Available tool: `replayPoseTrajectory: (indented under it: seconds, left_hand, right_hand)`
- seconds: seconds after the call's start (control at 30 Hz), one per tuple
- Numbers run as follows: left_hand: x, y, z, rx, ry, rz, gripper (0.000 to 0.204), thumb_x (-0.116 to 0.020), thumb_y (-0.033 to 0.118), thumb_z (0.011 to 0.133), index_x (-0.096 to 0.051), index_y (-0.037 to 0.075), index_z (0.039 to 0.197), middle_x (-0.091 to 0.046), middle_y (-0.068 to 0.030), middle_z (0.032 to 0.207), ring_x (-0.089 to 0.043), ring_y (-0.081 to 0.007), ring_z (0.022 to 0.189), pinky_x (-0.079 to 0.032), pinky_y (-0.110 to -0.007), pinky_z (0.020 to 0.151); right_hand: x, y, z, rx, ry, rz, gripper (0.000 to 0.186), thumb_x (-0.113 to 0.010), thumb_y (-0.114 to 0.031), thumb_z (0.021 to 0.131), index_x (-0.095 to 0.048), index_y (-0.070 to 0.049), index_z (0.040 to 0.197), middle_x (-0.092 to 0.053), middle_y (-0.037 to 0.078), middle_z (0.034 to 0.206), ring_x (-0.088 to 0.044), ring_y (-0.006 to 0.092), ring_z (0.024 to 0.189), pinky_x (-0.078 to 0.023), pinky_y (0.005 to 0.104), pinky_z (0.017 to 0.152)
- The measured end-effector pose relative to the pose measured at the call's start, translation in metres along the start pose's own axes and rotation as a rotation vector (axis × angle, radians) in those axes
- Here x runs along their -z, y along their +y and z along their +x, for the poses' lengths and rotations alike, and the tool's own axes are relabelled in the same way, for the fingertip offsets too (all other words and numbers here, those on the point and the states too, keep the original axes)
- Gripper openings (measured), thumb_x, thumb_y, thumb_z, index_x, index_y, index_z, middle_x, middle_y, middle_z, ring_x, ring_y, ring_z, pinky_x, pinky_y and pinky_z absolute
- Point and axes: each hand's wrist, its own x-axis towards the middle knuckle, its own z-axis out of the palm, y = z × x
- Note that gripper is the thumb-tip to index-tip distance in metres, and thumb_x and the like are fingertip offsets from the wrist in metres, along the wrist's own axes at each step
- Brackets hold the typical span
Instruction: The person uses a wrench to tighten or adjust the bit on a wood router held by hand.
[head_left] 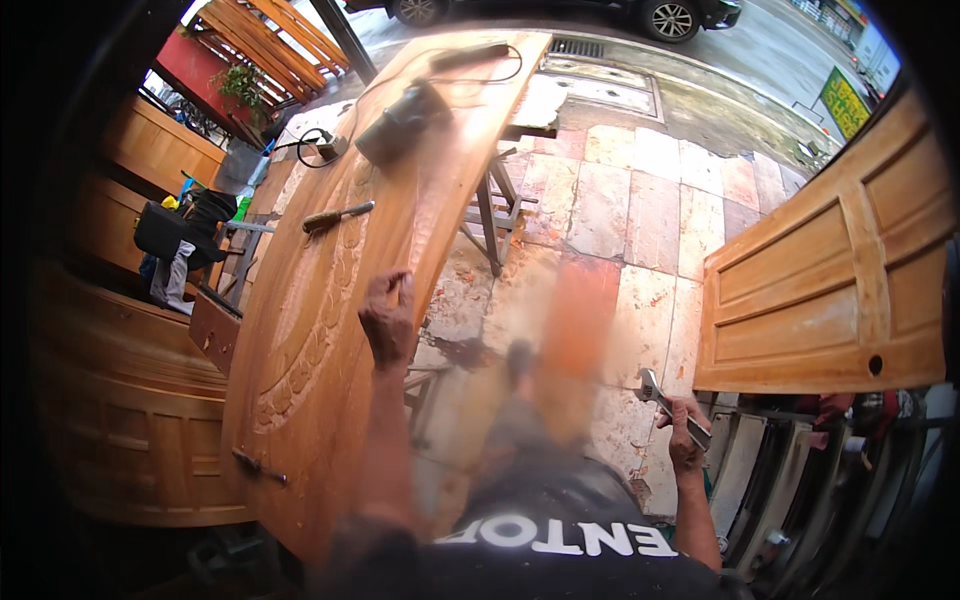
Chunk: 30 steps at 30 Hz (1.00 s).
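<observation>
- Right hand (pixel 684 440): fingers wrapped around the handle of a metal adjustable wrench (pixel 654 391). The wrench head projects beyond the fingers, toward the upper left, above the tiled floor (pixel 640 300).
- Left hand (pixel 386 322): raised over the right edge of the carved wooden panel (pixel 300 330). Fingers curl inward, thumb close to the index finger; whether they pinch a small item, or whether the hand touches the panel, cannot be told.
- Carved wooden panel: lies lengthwise at the person's left, with a metal stand (pixel 490 215) under its right side. Relief carving runs along its surface.
- Items on the panel: a chisel-like tool with a wooden handle (pixel 338 216), a second slim tool (pixel 260 467) at the lower left edge, and a dark, blurred object (pixel 405 122) toward the far end.
- Paneled door (pixel 820 270): tilted, at the right.
- Writing: large white capitals on the dark shirt (pixel 570 480), inverted in this view and partly hidden by folds; yellow lettering on a green sign (pixel 843 103) by the road, too small to read reliably.
</observation>
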Motion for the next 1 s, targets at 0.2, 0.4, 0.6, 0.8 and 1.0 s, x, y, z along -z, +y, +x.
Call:
replayPoseTrajectory:
  seconds: [0.2,0.4,0.6,0.8,1.0]
  left_hand:
    - [-0.072,-0.059,0.205,-0.148,0.043,0.040,0.012,-0.074,0.016,0.099,-0.072,0.004,0.103,-0.074,-0.0157,0.100,-0.071,-0.0366,0.098,-0.057,-0.043,0.091]
    - [-0.154,-0.090,0.357,-0.355,-0.003,0.230,0.027,-0.076,0.019,0.095,-0.072,0.007,0.119,-0.073,-0.0134,0.127,-0.068,-0.0344,0.121,-0.054,-0.045,0.103]
    - [-0.207,-0.119,0.415,-0.293,-0.115,0.497,0.037,-0.081,0.028,0.089,-0.076,0.011,0.122,-0.064,-0.0146,0.148,-0.050,-0.0416,0.146,-0.034,-0.057,0.123]
    - [-0.222,-0.115,0.433,-0.029,-0.279,0.506,0.036,-0.086,0.037,0.084,-0.081,0.017,0.113,-0.052,-0.0103,0.164,-0.028,-0.0447,0.161,-0.011,-0.077,0.126]
    - [-0.228,-0.108,0.451,0.127,-0.433,0.599,0.039,-0.091,0.031,0.076,-0.082,0.018,0.112,-0.058,-0.0029,0.158,-0.029,-0.0405,0.162,-0.004,-0.079,0.125]
  right_hand:
    - [-0.085,-0.005,0.107,-0.068,0.016,-0.006,0.034,-0.056,-0.026,0.114,-0.074,0.003,0.111,-0.071,0.009,0.081,-0.067,0.0144,0.068,-0.052,0.0289,0.067]
    - [-0.162,-0.040,0.194,-0.187,0.035,0.037,0.038,-0.054,-0.028,0.115,-0.073,0.004,0.114,-0.073,0.011,0.085,-0.068,0.0158,0.070,-0.055,0.0315,0.069]
    - [-0.207,-0.048,0.293,-0.156,-0.041,0.114,0.037,-0.053,-0.028,0.116,-0.072,0.004,0.114,-0.074,0.011,0.086,-0.068,0.0154,0.070,-0.053,0.0282,0.067]
    - [-0.239,-0.058,0.401,-0.156,-0.145,0.041,0.041,-0.053,-0.032,0.116,-0.073,0.003,0.114,-0.073,0.010,0.085,-0.069,0.0152,0.073,-0.053,0.0295,0.069]
    - [-0.261,-0.076,0.466,-0.128,-0.174,0.062,0.041,-0.052,-0.032,0.116,-0.073,0.004,0.115,-0.073,0.011,0.085,-0.069,0.0163,0.074,-0.054,0.0307,0.078]
